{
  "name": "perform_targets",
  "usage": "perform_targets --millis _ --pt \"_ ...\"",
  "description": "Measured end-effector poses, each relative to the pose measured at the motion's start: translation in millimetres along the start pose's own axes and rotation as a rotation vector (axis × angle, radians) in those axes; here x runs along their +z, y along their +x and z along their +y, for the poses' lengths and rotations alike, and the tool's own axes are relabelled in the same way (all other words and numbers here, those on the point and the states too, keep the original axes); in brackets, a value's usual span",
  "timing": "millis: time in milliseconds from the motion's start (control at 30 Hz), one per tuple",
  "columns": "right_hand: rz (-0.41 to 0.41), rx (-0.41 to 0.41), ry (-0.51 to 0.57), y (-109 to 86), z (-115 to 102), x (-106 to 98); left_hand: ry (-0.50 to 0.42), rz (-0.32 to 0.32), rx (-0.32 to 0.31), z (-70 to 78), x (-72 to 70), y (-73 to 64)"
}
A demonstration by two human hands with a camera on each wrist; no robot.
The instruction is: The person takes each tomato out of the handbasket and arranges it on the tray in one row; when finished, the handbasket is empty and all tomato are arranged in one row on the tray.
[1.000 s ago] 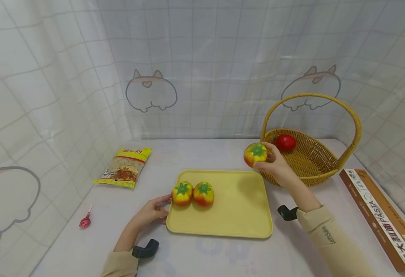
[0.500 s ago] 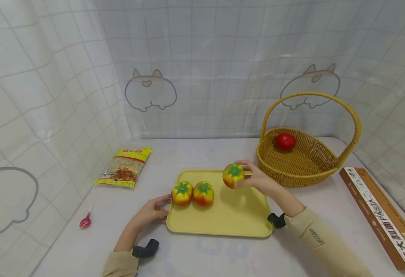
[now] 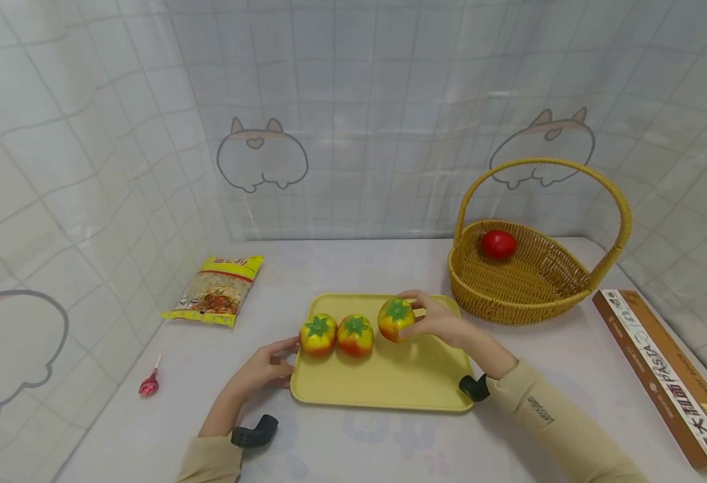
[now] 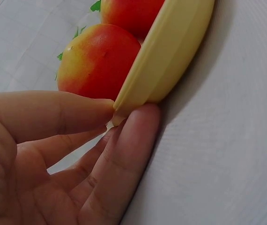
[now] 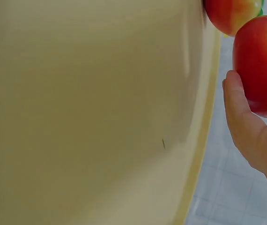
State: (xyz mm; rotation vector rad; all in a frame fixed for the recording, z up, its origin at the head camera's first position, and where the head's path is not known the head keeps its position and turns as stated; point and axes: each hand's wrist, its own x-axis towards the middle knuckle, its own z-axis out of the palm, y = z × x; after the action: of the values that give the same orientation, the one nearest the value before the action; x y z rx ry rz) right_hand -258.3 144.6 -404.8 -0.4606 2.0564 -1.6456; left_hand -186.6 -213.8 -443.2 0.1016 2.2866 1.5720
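My right hand point(image 3: 441, 325) grips a yellow-red tomato point(image 3: 396, 320) with a green leafy top, thumb and fingers around its side, over the upper middle of the yellow tray point(image 3: 384, 386). In the right wrist view, the held tomato point(image 5: 260, 65) appears close over the tray. Two similar tomatoes, a left one point(image 3: 318, 335) and a right one point(image 3: 355, 336), sit side by side at the tray's left end. My left hand point(image 3: 263, 367) pinches the tray's left rim. The left wrist view has its thumb at the rim point(image 4: 124, 96) and a finger against the underside.
A wicker basket point(image 3: 513, 310) with a tall handle stands at the back right, a red fruit point(image 3: 499, 245) inside. To its right lies a long pasta box point(image 3: 661, 376). At left are a yellow food packet point(image 3: 217, 292) and a lollipop point(image 3: 149, 384). Tiled-pattern curtains surround the table.
My right hand has carried the tomato from beside the basket leftward and down over the tray, near the other two. The left hand has stayed at the tray's rim.
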Motion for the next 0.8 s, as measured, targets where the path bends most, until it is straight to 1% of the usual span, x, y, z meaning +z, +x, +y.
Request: perform_targets --millis 133,267,433,567,800 --pt "-0.012 0.019 0.002 3.9 3.4 5.2 0.004 0.001 0.000 0.5 0.2 -0.5" --pt "0.001 0.042 -0.026 6.9 6.1 7.9 0.009 0.000 0.003 -0.8 -0.5 0.3" --pt "-0.006 0.075 -0.061 8.7 7.3 8.6 -0.002 0.000 0.002 -0.5 -1.4 1.1" --pt "-0.026 0.101 -0.056 9.0 7.4 8.3 -0.009 -0.004 0.004 -0.2 -1.1 0.9" --pt "-0.054 0.107 -0.042 8.2 8.1 7.0 -0.017 -0.003 0.000 -2.9 -1.1 2.3"
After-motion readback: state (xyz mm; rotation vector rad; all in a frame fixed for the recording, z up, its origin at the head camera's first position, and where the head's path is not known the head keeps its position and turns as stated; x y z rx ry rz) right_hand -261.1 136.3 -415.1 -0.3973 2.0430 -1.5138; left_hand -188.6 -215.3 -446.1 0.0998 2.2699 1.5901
